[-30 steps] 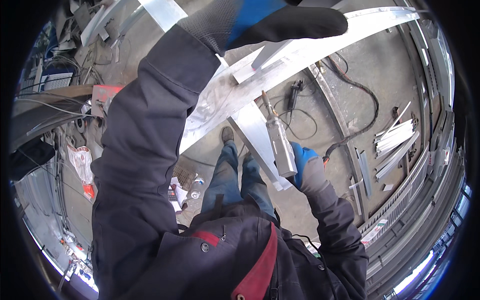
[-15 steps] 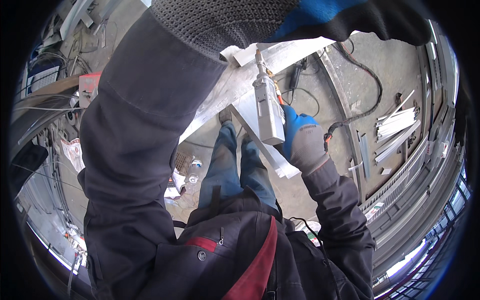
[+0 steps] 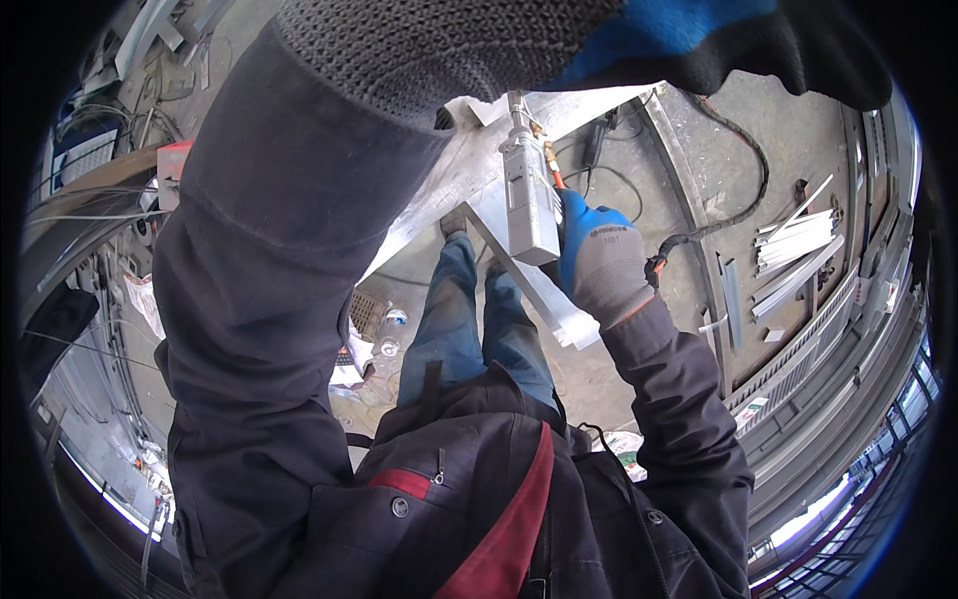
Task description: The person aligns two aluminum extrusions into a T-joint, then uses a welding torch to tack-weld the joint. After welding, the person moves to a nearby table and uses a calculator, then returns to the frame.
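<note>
A silver handheld torch (image 3: 529, 195) with a box-shaped body is being grasped from its right side by the right hand (image 3: 601, 248), which is being covered by a blue-and-grey work glove; the glove's fingers are being curled around the grip, partly hidden behind the body. The torch is being held in front of the near edge of a long pale metal plate (image 3: 439, 185), its narrow nozzle being pointed away from the wearer; its tip is being hidden by the other glove, so whether the plate is being touched cannot be told. The left hand (image 3: 679, 45), in a similar glove with black fingers, is being held up very close to the camera, above the plate's far end; whether anything is being grasped or released by it cannot be told. From the plate's near edge a flat metal bar (image 3: 534, 285) is being seen to slant toward the right sleeve (image 3: 679, 399). Past the plate's right end, a black hose (image 3: 764, 175) is being spread in a curve over the concrete floor (image 3: 798, 115), and a black handheld tool (image 3: 596, 145) is being supported by the floor just beside the plate's near edge. Nearer the floor's right edge, white metal strips (image 3: 798, 245) are being stacked loosely.
</note>
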### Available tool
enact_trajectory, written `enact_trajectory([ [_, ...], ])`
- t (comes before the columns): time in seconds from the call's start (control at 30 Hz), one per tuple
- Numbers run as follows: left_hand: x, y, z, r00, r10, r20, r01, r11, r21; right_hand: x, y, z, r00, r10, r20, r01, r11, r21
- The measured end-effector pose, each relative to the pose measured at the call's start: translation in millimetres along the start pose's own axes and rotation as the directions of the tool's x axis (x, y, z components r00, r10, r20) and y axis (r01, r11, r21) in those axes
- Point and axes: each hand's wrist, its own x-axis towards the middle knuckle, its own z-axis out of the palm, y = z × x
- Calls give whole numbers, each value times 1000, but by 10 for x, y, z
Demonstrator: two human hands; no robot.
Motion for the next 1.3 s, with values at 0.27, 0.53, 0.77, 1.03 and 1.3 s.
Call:
enact_trajectory([
  [0.27,-13,13,-15,1000,-9,-14,9,1000,-9,-4,11,-25,1000,-20,-5,20,1000,13],
  [0.53,-40,12,9,1000,-21,-19,21,1000,-17,14,31,-14,999,-27,-17,27,999,24],
  [0.77,-71,43,-7,999,-29,-26,29,999,-20,29,27,0,1000,-20,-11,20,1000,4],
  [1.03,-140,140,-54,998,-48,-41,47,999,-19,41,24,16,1000,-3,6,3,1000,-11],
  [1.3,-157,149,-27,998,-54,-43,52,998,-33,28,-10,-7,999,41,18,-41,999,3],
])
